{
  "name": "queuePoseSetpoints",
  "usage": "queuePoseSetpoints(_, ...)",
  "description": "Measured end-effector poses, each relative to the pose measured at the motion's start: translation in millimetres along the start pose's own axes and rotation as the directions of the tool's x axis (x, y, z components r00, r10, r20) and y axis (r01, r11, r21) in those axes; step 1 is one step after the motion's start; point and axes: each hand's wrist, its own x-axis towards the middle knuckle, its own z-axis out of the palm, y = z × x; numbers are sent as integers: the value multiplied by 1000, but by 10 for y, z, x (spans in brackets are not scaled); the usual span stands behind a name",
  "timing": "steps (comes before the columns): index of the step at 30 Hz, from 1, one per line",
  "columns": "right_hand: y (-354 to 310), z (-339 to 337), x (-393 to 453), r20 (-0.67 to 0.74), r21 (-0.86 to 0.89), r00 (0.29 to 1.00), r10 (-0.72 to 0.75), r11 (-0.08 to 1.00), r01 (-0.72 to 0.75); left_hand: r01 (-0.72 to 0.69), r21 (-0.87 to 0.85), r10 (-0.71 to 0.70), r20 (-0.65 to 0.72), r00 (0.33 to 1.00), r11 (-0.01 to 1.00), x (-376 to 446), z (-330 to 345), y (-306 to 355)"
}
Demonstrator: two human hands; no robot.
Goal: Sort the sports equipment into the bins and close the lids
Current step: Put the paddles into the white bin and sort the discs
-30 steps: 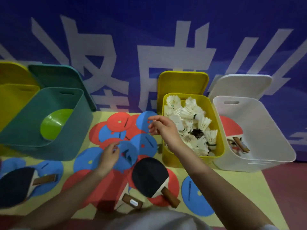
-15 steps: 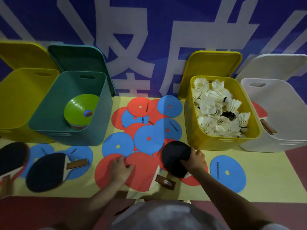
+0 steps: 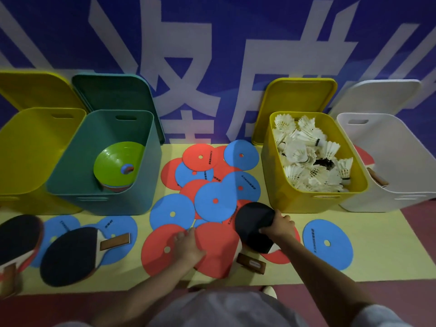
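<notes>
My right hand [image 3: 279, 226] grips the edge of a black table tennis paddle [image 3: 253, 224] lying on the flat discs in front of the yellow bin of shuttlecocks [image 3: 313, 199]. My left hand [image 3: 187, 246] rests on a red flat disc [image 3: 162, 250], fingers pinching the edge of the overlapping red disc [image 3: 217, 249]. A second paddle's wooden handle [image 3: 251, 263] sticks out beneath that disc. Several red and blue discs [image 3: 214, 200] lie piled on the yellow mat. The green bin [image 3: 101, 197] holds stacked cones [image 3: 118, 167].
An empty yellow bin [image 3: 30, 149] stands far left; the white bin [image 3: 387, 197] at right holds a paddle. All four lids lean open against the blue wall. Two more black paddles [image 3: 70, 254] lie at front left, and a lone blue disc [image 3: 326, 243] at right.
My right hand came down from near the shuttlecock bin and took hold of the black paddle. My left hand moved nearer onto the red discs. The view shifted left.
</notes>
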Motion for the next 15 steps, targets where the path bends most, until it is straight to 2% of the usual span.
queuePoseSetpoints(2, 8, 3, -4, -9, 1, 1000, -3, 1000, 3, -12, 50, 12, 2, 1000, 999, -16, 6, 3)
queuePoseSetpoints(7, 54, 45, -12, -35, 25, 999, -30, 999, 30, 40, 34, -42, 35, 999, 999, 36, -78, 41)
queuePoseSetpoints(15, 83, 88, 13, -49, 48, 998, -47, 998, 49, 146, -61, -148, -38, 988, 987, -49, 23, 93)
